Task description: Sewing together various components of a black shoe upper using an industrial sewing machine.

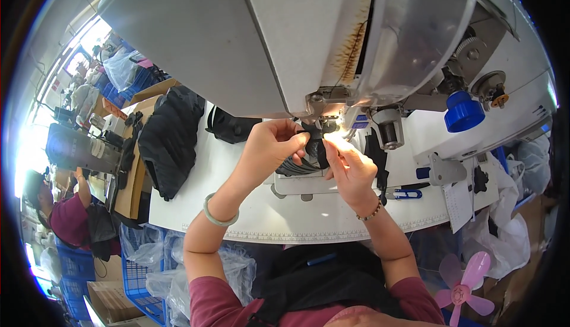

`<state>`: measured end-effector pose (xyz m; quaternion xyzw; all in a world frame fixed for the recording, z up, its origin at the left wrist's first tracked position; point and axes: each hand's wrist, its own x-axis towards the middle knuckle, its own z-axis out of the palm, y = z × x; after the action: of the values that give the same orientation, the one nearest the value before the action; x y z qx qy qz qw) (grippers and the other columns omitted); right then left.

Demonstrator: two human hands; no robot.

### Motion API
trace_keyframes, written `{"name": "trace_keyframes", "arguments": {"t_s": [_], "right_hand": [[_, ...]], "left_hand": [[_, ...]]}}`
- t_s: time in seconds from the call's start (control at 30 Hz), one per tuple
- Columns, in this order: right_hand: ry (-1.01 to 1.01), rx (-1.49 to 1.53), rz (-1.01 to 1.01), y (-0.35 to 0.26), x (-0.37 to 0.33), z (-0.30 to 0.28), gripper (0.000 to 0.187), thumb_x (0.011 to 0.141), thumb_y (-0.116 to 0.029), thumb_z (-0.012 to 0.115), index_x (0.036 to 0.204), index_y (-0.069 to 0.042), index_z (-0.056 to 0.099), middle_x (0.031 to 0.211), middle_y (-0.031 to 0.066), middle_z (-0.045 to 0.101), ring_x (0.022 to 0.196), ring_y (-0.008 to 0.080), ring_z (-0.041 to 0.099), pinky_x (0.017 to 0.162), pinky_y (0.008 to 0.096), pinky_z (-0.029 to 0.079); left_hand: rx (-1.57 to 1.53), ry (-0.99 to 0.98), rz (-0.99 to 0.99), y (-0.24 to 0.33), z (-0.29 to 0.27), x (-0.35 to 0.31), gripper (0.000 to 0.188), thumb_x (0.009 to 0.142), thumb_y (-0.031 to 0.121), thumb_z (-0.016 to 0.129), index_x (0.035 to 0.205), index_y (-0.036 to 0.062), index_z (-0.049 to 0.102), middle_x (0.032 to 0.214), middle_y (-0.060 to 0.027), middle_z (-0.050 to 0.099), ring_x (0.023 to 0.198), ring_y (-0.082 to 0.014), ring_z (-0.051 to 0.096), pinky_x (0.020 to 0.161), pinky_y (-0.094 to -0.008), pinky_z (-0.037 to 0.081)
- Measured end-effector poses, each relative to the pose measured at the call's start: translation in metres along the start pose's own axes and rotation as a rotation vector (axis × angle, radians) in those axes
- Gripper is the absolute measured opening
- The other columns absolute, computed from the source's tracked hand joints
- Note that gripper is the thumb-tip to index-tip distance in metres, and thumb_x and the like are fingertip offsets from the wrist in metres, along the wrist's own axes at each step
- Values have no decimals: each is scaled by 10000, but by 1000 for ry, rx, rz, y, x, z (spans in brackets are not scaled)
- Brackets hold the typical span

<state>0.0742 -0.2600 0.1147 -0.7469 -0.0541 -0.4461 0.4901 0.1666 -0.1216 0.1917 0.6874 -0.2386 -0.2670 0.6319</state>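
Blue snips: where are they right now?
On the white table in the head view, the blue snips lie right of the right hand, near the beaded bracelet.

The cloth [293, 167] is beneath the sewing machine [303, 42] (snips [408, 194] rightward).

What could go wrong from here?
1. Fingers: the left hand and right hand pinch black cloth close to the sewing machine's stitching area; a fingertip could be hurt if it starts.
2. Snag: the blue-handled snips lie close to the black strap, so they might catch it if it's pulled.
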Motion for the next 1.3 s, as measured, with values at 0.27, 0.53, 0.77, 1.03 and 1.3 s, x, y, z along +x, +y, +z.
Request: {"name": "trace_keyframes", "arguments": {"t_s": [0.27, 0.53, 0.77, 1.03, 1.3], "right_hand": [[-49, 12, 82, -8, 1, -3, 269, 818, -5, 630, 1082, -57, 622, 642, 51, 567, 456, 95, 540, 415, 221, 425], [-94, -110, -48, -6, 0, -9, 222, 850, 10, 584, 1072, -5, 590, 792, 83, 634, 496, 86, 567, 427, 210, 460], [-218, -342, -4, -33, 9, -14, 301, 819, -80, 616, 1117, -80, 579, 634, 111, 542, 482, 248, 547, 438, 324, 441], [-244, -308, 59, -31, 12, -16, 162, 856, -27, 592, 1012, -16, 553, 755, 94, 610, 496, 125, 565, 461, 241, 448], [-85, -216, 169, -23, 9, -7, 214, 854, -14, 607, 884, -15, 395, 676, 21, 571, 535, 24, 505, 440, 180, 405]], "left_hand": [[275, -32, 11, 18, 4, 0, 164, 839, 116, 616, 847, -48, 603, 685, -25, 571, 547, -64, 517, 514, -203, 445], [0, -93, -86, 18, 4, 9, 108, 800, 68, 626, 839, -28, 595, 651, -12, 527, 529, -68, 499, 433, -199, 403], [-73, -122, -146, 19, 0, 14, 70, 784, 40, 617, 805, -14, 578, 650, -7, 500, 530, -65, 473, 412, -204, 386], [-195, -112, -203, 12, 0, 16, 51, 814, 34, 595, 799, -11, 576, 697, -17, 516, 544, -82, 467, 448, -219, 388], [-254, -121, -54, -7, -16, 34, 71, 868, 11, 519, 872, -23, 581, 764, -57, 556, 577, -128, 511, 473, -230, 416]]}}
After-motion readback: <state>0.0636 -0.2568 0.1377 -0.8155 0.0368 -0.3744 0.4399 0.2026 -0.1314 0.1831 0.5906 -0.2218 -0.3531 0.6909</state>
